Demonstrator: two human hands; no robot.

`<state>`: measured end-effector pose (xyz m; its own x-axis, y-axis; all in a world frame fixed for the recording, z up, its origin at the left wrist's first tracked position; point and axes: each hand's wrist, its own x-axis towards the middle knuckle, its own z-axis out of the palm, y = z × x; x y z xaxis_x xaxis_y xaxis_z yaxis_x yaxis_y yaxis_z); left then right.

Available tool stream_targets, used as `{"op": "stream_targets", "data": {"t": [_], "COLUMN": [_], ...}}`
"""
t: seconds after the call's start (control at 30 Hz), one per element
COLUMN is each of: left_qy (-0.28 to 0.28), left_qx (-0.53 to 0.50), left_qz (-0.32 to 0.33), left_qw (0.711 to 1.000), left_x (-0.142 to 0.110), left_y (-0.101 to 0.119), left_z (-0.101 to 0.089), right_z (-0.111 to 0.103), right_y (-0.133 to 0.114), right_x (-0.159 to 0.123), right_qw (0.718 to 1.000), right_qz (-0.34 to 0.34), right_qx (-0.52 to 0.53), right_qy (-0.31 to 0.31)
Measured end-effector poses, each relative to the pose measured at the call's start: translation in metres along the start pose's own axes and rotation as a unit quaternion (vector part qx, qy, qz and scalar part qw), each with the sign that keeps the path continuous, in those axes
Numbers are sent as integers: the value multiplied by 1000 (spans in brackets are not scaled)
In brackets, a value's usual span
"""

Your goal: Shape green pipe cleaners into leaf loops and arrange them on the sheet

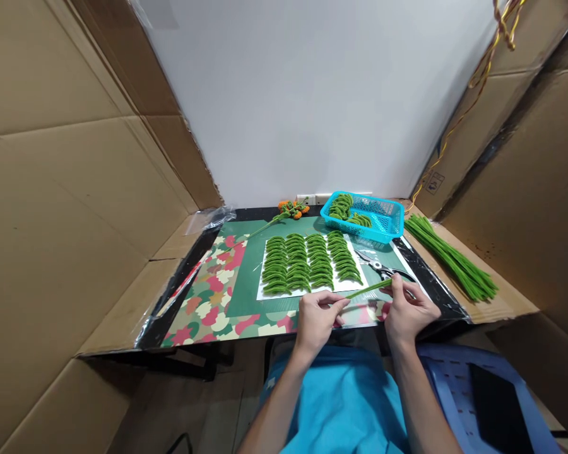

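A thin, fuzzy green strip (369,289) is stretched between the two hands above the near edge of the bench (447,308), slanting slightly up to the right. The left hand (318,318) pinches its left end between thumb and fingers; the right hand (411,310) pinches its right end likewise. Just beyond the right hand lie metal scissors with dark handles (382,270), partly hidden by it. Left of them, a white rectangular sheet (260,294) carries four columns of curved, fuzzy green pieces (297,261). The sheet rests on a dark green mat (244,284), with a camouflage-patterned border in pink, cream and green (211,291) to the left and near side. At the far right, a bright blue perforated plastic basket (392,232) holds more curved pieces; left of it lies an orange-flowered green stem (293,210). Farther right is a bundle of long green fuzzy stems (454,258) on brown cardboard (511,306).
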<state>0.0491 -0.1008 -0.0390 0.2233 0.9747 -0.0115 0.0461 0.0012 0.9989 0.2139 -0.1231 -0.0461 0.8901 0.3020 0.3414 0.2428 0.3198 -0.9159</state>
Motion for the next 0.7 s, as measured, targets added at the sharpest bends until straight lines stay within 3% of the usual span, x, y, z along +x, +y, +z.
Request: {"op": "stream_targets", "data": {"t": [0.17,0.3,0.5,0.7], "left_qy": [34,2,-80,-88], "left_qx": [96,146,13,-83], "left_qz": [48,87,27,-38], "left_qw": [994,985,996,992], "left_x": [-9,-12,-5,0], "left_y": [2,5,8,10], "left_z": [2,1,-3,-5], "right_z": [0,0,2,4], "right_y": [6,7,0,-5], "right_x": [-1,-2,-2,-3], "right_qw": [1000,1000,998,996], "right_qz": [5,23,35,18], "right_qx": [-7,-14,8,47], "right_qy": [12,5,-42,-76]}}
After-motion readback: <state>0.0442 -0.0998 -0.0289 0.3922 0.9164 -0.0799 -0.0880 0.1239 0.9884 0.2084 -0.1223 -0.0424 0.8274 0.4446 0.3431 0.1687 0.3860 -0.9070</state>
